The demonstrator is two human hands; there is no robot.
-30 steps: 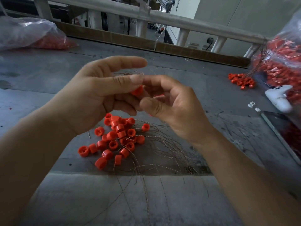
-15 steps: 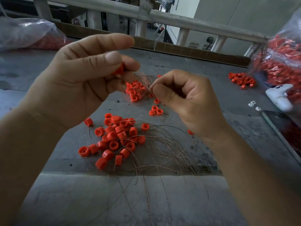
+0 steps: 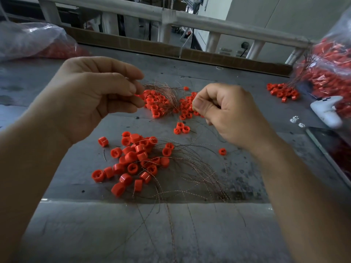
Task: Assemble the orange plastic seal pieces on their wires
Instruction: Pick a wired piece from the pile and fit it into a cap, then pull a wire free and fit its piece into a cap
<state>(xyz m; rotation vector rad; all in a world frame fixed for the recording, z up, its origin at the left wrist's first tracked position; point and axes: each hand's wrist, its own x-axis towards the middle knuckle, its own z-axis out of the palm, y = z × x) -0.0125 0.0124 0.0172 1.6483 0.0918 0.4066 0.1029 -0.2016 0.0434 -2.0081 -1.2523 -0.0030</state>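
A grey, scuffed bench (image 3: 190, 234) runs back to a white railing (image 3: 209, 21). A clear plastic bag (image 3: 34, 40) of orange parts lies at its far left and a fuller bag (image 3: 330, 73) at the far right, and a white controller (image 3: 326, 112) lies just in front of the fuller one.

Both hands are raised above the bench, apart from each other. The left hand (image 3: 91, 99) has its thumb closed against its curled fingers and pinches an orange seal piece (image 3: 137, 95), of which only a sliver shows at the fingertips. The right hand (image 3: 228, 114) is curled tight, thumb pressed on the forefinger; whether it grips a wire or nothing I cannot tell, since nothing shows between the fingers.

Below the hands lies the near heap of seal pieces (image 3: 133, 160), with a fan of thin coppery wires (image 3: 193, 173) spreading from it toward the bench's front edge. Behind the hands is a second heap (image 3: 159, 103), tangled with more wires. A lone piece (image 3: 222, 151) sits under the right wrist, and a small cluster (image 3: 283, 92) lies beside the fuller bag.
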